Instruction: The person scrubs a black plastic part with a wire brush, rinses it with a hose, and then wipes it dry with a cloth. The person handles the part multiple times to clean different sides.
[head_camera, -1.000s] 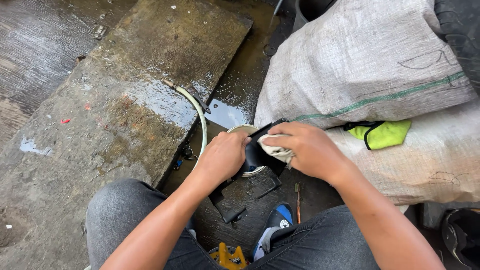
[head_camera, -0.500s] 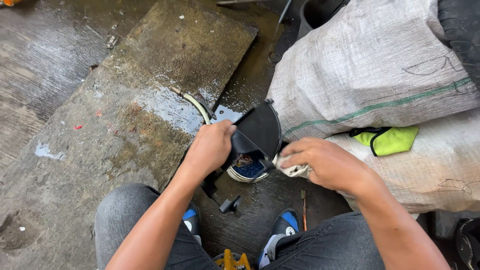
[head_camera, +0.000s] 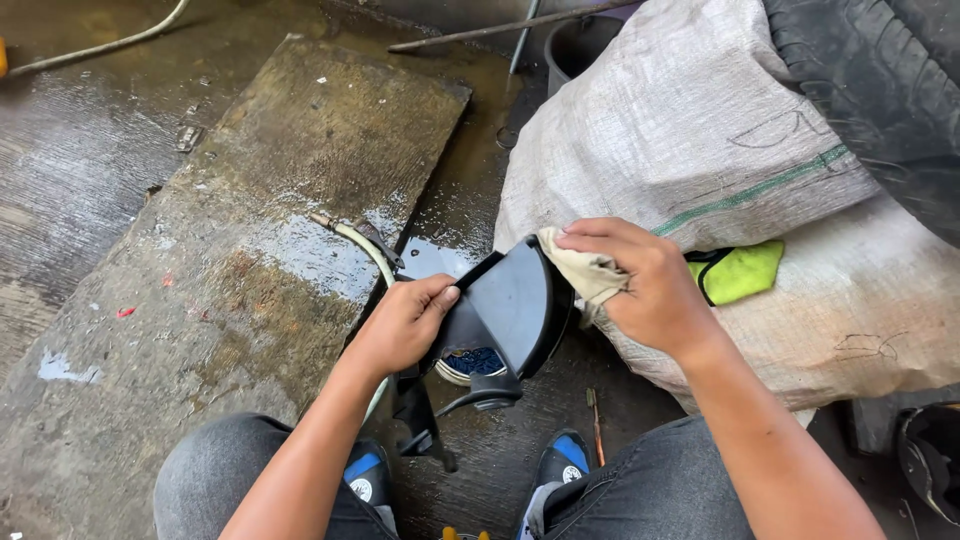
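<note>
Wiping is in hand: the left hand (head_camera: 400, 325) grips the black plastic cover (head_camera: 510, 305) upright above the wet floor (head_camera: 80, 180) while the right hand (head_camera: 650, 290), fingers pinching a beige rag (head_camera: 585, 270), rubs its upper edge; the next pass likely calls for turning the cover, whose far face and lower bracket are hidden.

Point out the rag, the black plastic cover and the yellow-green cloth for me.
rag (head_camera: 585, 268), head view, bunched middle beside the right hand's fingers.
black plastic cover (head_camera: 510, 305), head view, smooth curved face.
yellow-green cloth (head_camera: 742, 270), head view, bright flat middle.
</note>
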